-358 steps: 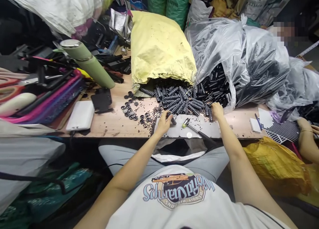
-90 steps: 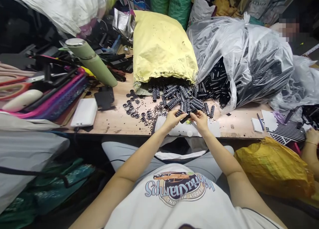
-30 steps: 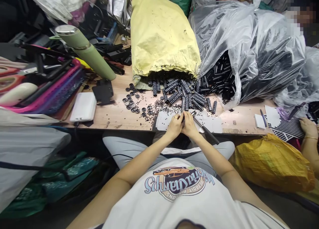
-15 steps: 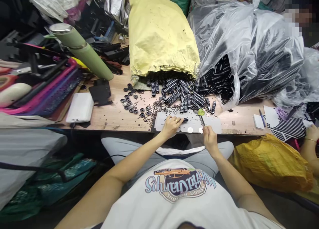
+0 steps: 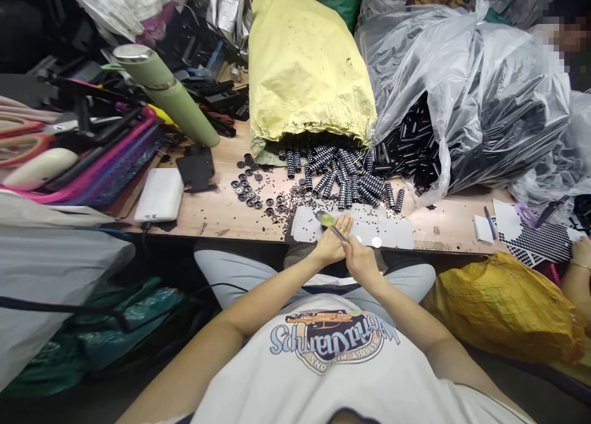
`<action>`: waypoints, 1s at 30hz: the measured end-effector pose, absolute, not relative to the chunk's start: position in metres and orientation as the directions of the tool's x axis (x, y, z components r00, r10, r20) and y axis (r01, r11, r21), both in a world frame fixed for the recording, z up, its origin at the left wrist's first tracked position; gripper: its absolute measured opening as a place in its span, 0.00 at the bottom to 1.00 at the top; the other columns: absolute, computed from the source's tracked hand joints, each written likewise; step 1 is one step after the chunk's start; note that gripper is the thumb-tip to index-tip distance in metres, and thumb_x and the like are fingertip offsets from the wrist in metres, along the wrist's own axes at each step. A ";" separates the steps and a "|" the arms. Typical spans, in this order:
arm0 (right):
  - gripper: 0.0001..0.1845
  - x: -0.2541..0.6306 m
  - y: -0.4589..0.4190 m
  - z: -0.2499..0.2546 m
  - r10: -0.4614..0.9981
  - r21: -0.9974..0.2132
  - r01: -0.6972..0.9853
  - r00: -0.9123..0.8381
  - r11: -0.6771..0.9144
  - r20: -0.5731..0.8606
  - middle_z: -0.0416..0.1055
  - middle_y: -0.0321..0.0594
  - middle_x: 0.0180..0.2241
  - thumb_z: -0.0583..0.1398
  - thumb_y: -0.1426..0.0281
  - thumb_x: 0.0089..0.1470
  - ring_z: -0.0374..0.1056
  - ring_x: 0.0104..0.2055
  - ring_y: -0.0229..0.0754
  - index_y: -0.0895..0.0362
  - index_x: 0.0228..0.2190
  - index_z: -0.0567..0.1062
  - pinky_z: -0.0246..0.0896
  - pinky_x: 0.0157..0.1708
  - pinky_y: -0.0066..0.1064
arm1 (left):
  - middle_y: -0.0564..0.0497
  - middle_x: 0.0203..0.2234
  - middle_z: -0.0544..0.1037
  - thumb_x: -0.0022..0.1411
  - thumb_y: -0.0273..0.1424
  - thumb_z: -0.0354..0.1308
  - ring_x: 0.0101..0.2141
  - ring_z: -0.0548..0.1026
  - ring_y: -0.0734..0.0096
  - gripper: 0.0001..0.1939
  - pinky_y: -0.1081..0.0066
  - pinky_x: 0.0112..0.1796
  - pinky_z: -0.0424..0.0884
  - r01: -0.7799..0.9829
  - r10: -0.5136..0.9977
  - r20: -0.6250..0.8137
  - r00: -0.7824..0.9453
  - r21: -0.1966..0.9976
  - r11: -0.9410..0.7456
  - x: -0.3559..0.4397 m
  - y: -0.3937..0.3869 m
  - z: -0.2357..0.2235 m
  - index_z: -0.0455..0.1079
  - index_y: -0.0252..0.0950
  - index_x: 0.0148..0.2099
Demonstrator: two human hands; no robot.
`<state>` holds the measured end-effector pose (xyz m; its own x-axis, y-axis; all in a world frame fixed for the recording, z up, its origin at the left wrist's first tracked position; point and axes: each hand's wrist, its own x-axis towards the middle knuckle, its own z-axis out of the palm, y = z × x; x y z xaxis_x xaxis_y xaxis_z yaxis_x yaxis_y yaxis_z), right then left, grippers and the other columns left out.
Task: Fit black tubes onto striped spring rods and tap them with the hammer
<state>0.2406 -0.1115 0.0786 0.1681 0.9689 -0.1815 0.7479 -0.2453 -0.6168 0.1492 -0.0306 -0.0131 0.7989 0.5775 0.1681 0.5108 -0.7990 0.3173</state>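
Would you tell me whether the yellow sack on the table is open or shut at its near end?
Open: striped black rods spill from the near end of the yellow sack.

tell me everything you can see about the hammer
The hammer is small and motion-blurred: one end of its head looks yellow-green, the other dark, on a slim, metallic-looking shaft. It slants away and leftward above the pale sheet. The right hand grips it, hiding its lower part. The shaft crosses over the left hand; whether they touch is unclear.

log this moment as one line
left hand: beside hammer head, grip unclear | right hand: holding yellow-green-headed metal hammer | rest: black-and-white studded tubes at yellow sack's mouth
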 end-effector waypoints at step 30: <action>0.11 0.469 0.005 0.067 0.755 -0.398 0.801 0.577 -0.448 0.311 0.75 0.51 0.41 0.57 0.68 0.57 0.68 0.46 0.48 0.60 0.41 0.72 0.55 0.50 0.43 | 0.36 0.52 0.71 0.58 0.24 0.53 0.52 0.70 0.51 0.25 0.59 0.53 0.65 0.628 0.942 -0.053 0.331 0.757 -0.178 0.158 0.089 0.042 0.63 0.29 0.59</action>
